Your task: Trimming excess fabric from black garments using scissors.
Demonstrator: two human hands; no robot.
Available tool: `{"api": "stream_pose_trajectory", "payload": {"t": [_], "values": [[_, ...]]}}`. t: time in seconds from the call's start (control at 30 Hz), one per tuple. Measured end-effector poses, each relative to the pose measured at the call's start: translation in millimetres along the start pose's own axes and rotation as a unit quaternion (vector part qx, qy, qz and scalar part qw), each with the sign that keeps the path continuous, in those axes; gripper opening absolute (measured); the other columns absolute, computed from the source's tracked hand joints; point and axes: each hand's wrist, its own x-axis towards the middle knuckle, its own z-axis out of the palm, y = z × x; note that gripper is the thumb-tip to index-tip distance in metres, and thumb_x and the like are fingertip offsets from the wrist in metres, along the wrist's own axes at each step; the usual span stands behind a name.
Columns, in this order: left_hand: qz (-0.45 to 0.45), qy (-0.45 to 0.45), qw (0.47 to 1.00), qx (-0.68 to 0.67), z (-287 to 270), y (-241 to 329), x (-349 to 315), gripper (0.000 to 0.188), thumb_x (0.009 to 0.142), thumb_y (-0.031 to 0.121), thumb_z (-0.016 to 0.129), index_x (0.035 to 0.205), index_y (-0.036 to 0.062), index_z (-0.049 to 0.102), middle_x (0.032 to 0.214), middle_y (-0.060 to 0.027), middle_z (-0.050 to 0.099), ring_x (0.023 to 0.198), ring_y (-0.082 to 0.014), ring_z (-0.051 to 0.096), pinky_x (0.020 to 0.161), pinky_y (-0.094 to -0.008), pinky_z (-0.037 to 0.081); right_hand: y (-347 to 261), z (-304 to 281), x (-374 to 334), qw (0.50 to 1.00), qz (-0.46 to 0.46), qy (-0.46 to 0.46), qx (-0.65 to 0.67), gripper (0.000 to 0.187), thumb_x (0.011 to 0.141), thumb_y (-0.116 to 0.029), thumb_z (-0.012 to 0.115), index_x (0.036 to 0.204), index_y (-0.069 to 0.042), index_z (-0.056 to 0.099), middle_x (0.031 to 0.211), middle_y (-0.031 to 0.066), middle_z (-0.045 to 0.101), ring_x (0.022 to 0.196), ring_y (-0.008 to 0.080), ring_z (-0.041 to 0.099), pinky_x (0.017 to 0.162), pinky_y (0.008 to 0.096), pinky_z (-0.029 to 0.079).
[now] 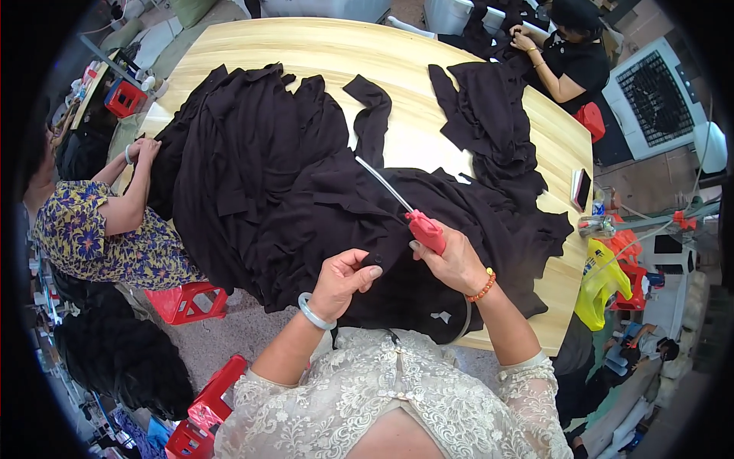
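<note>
My left hand [342, 283] is closed, pinching an edge of black cloth [370, 261] between thumb and fingers. Wrapped round the red handle of an air blow gun [425, 229] is my right hand [453, 262]. The gun's long, thin metal nozzle points up and to the left over the black garments [306, 187]. A thin hose [467, 320] hangs below my right hand. The garments lie heaped across the table in front of me, and some hang over its near edge. A small white scrap [441, 316] rests on the cloth nearest me.
The pale wooden table [306, 42] has a dark phone [582, 190] at its right edge. One person [107, 222] handles cloth at the left; another person [569, 69] works at the far right. Red stools [183, 302] stand around, and a yellow bag [602, 287] hangs at the right.
</note>
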Motion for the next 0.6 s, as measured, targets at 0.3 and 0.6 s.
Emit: {"api": "stream_pose_trajectory", "payload": {"t": [0.3, 0.6], "values": [[0.11, 0.027, 0.992, 0.051, -6.0, -3.5, 3.0, 0.012, 0.085, 0.001, 0.071, 0.097, 0.0, 0.069, 0.083, 0.0023, 0.061, 0.067, -0.0024, 0.048, 0.059, -0.0171, 0.038, -2.8, -22.7, -42.8, 0.998, -0.013, -0.002, -0.066, 0.027, 0.087, -0.015, 0.065, 0.112, -0.008, 0.058, 0.091, 0.0177, 0.066, 0.086, 0.0389, 0.063, 0.074, 0.0418, 0.05], [0.226, 0.049, 0.955, 0.184, -9.4, -9.5, 10.5, 0.014, 0.081, -0.01, 0.067, 0.094, -0.0043, 0.068, 0.091, -0.0028, 0.06, 0.078, -0.0061, 0.056, 0.069, -0.018, 0.045, -16.6, -46.2, -100.1, 0.962, -0.002, -0.108, -0.251, 0.019, 0.086, -0.023, 0.066, 0.099, -0.01, 0.061, 0.08, 0.0138, 0.064, 0.076, 0.0355, 0.063, 0.065, 0.0433, 0.048]]}}
